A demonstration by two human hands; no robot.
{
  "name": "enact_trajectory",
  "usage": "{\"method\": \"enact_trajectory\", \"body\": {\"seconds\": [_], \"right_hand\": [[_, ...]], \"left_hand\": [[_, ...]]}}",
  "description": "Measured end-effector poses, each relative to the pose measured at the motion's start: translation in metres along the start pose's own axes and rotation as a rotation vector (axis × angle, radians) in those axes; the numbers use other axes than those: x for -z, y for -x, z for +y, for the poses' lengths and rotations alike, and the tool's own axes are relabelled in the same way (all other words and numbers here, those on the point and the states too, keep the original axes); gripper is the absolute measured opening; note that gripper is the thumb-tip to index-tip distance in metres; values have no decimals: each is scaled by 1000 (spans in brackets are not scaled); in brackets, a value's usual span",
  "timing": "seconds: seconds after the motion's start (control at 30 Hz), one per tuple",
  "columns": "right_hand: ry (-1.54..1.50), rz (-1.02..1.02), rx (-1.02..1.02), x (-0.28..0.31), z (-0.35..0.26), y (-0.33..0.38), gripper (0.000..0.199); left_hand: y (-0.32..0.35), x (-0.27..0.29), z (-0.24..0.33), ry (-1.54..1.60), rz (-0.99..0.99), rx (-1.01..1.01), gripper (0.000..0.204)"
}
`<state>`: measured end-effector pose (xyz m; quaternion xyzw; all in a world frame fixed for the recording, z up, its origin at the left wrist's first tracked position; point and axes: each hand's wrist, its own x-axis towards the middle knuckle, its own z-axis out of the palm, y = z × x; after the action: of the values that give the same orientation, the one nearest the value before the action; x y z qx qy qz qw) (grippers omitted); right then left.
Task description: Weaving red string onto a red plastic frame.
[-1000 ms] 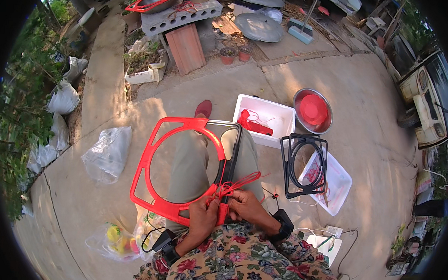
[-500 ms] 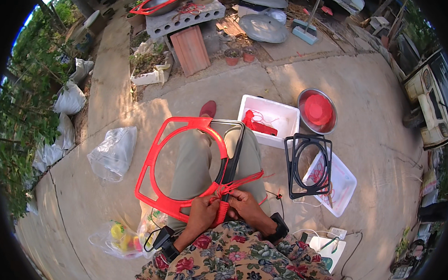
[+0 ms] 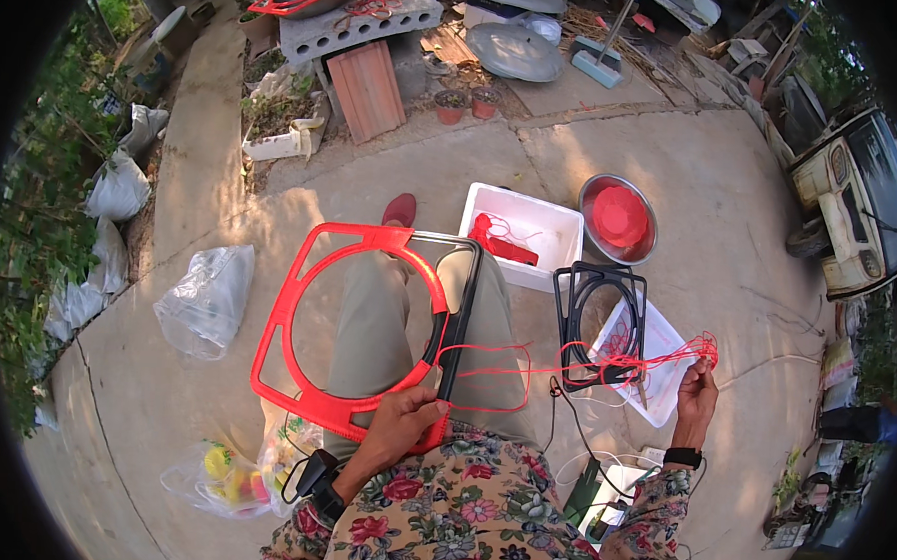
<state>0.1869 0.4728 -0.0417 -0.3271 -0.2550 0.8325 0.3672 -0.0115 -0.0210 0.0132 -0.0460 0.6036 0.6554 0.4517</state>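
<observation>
The red-and-black frame (image 3: 313, 399) rests across the person's legs (image 3: 372, 322), towards eight o'clock in the view. From near its black bar (image 3: 461, 326), a red cord (image 3: 704, 349) stretches out towards three o'clock and ends in a bunch at the right hand (image 3: 697, 396).

Snagging looks like the main risk: the strands cross in front of the black frame (image 3: 564, 330) and the white tray (image 3: 659, 329), both at three o'clock from the legs, and a strand could hook on a corner if the cord sags. Whether they touch there, I cannot tell. The loose loop over the right leg could knot if strands cross under a pull, and a hard tug might tilt the red-and-black frame should the left hand (image 3: 399, 420) slacken. A black wire (image 3: 555, 388), between three and four o'clock from that frame, could also tangle with the cord.

The left fingers are closed on the frame's lower edge at its five o'clock, thumb on top, with no gap showing. The right fingers are pinched narrow on the bunched cord, well apart from the frame
</observation>
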Motion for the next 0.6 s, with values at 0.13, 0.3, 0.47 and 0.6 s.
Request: {"method": "enact_trajectory", "body": {"seconds": [0.13,0.3,0.47,0.6], "right_hand": [[56,314,123,52,-8,-4,20],[-84,-65,-547,-75,122,79,11],[219,-358,-678,-155,186,135,20],[865,-683,-535,-182,203,152,24]], "left_hand": [[-7,2,-5,69,1,1,15],[-9,7,-22,-9,54,-9,14],[-2,6,-3,44,27,64,15],[3,0,-1,79,37,78,15]]}}
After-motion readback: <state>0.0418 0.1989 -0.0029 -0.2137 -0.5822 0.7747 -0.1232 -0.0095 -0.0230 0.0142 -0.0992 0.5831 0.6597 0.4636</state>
